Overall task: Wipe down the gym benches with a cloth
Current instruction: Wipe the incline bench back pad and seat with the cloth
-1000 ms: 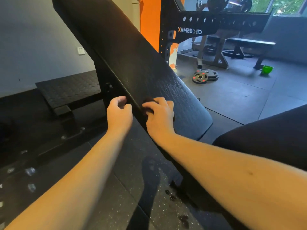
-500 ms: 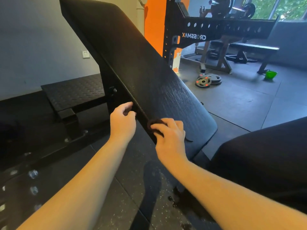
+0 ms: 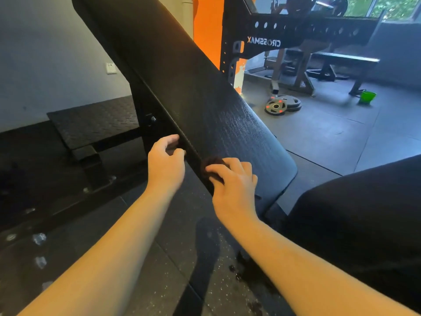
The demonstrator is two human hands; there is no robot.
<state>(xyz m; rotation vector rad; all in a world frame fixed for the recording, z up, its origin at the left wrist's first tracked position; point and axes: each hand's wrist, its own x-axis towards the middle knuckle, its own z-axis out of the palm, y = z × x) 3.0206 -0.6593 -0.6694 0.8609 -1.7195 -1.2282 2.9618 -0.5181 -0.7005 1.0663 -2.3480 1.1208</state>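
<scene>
Gym, weight room. Evidence: padded incline bench point(image 3: 205, 99) in textured black vinyl up close. Black power rack point(image 3: 296, 35) with hole-punched beam and uprights, lettering reads mirrored, CROSSMAX. Barbell point(image 3: 339, 6) with plates sits at the top of the rack. Flat bench point(image 3: 346, 57) stands beyond it. Stack of weight plates point(image 3: 282, 105) lies on the floor near the rack's foot. Floor point(image 3: 330, 137) is dark speckled rubber tile, seams visible. Diamond-pattern footplate point(image 3: 95, 122) on a steel frame by the grey wall, left. Orange pillar point(image 3: 206, 30) behind the rack, windows point(image 3: 396, 5) with greenery top right. Green bucket point(image 3: 367, 96) near the flat bench's leg.
</scene>
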